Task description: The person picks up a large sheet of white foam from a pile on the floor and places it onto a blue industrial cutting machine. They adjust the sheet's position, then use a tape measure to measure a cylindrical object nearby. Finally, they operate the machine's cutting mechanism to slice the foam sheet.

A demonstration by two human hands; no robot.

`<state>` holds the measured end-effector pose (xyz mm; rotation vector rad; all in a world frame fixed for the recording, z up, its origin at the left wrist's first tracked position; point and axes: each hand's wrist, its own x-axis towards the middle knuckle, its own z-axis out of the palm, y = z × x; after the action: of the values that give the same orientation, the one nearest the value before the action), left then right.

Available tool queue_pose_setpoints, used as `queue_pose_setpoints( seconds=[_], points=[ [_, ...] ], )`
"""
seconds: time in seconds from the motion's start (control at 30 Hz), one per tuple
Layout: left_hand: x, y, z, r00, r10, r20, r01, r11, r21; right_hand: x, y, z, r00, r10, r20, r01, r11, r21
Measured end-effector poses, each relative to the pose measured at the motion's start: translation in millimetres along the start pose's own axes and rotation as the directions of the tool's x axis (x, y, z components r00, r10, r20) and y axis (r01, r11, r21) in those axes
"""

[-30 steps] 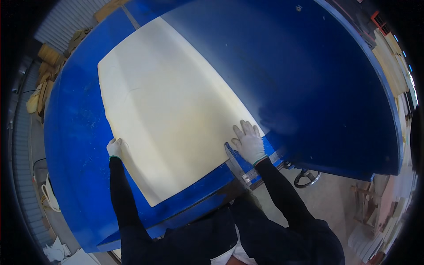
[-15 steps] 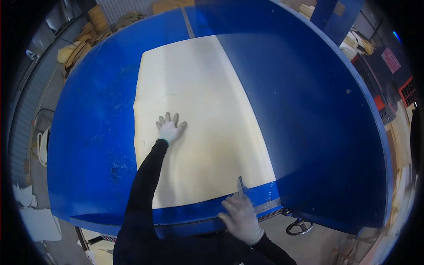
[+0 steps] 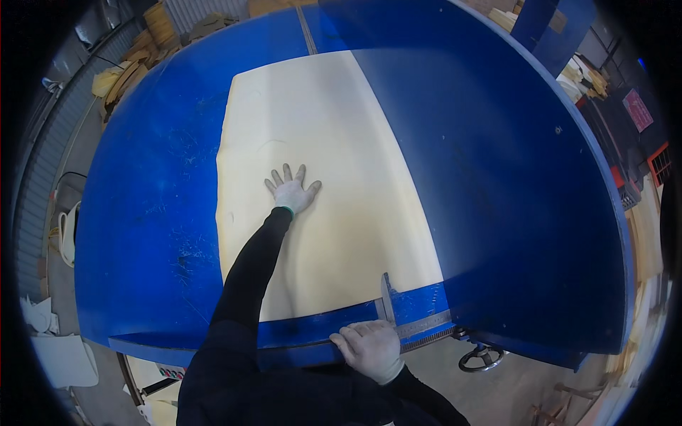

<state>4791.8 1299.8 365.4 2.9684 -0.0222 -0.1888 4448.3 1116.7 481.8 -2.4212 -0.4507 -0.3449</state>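
A large cream-coloured sheet, apparently foam (image 3: 341, 234), lies flat on the blue machine table (image 3: 149, 213), its right side along an upright blue panel (image 3: 526, 213). On the sheet's middle rests my left hand (image 3: 293, 193), gloved, palm down with fingers spread. My right hand (image 3: 371, 349), also gloved, is curled at the table's front edge, next to a ruler strip (image 3: 425, 325). Just beyond its knuckles a thin metal stop (image 3: 386, 298) stands up at the sheet's near edge. Whatever the right fingers close round is hidden beneath them.
Below the table's front edge sits a handwheel (image 3: 482, 359). A narrow slot (image 3: 307, 32) runs across the far part of the table. White offcuts (image 3: 65, 362) lie on the floor at left, and stacked pieces (image 3: 128, 78) stand at the far left.
My left hand has slid right and farther away over the sheet. My right hand has shifted left and curled down at the front edge, showing more of the metal stop. The view has shifted slightly.
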Motion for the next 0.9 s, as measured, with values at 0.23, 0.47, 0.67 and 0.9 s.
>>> queue_pose_setpoints(
  seconds=[0.23,0.47,0.67,0.9],
  points=[
    [-1.2,1.6,4.7,0.999,0.025,-0.033,-0.024,0.999,0.025,-2.8,0.5,0.4,0.999,0.026,0.040,-0.028,0.999,0.035],
    [-0.4,-0.4,9.7,0.997,0.029,-0.065,-0.028,0.999,0.021,-3.7,-1.2,0.0,0.999,0.028,0.044,-0.029,0.999,0.016],
    [2.1,3.9,11.7,0.995,0.038,-0.092,-0.036,0.999,0.016,-6.1,4.1,3.9,1.000,0.011,0.029,-0.012,1.000,0.007],
    [-1.4,6.3,10.3,0.997,0.029,-0.074,-0.027,0.999,0.029,-10.0,4.0,6.4,1.000,0.001,0.009,-0.001,1.000,0.004]
  ],
)
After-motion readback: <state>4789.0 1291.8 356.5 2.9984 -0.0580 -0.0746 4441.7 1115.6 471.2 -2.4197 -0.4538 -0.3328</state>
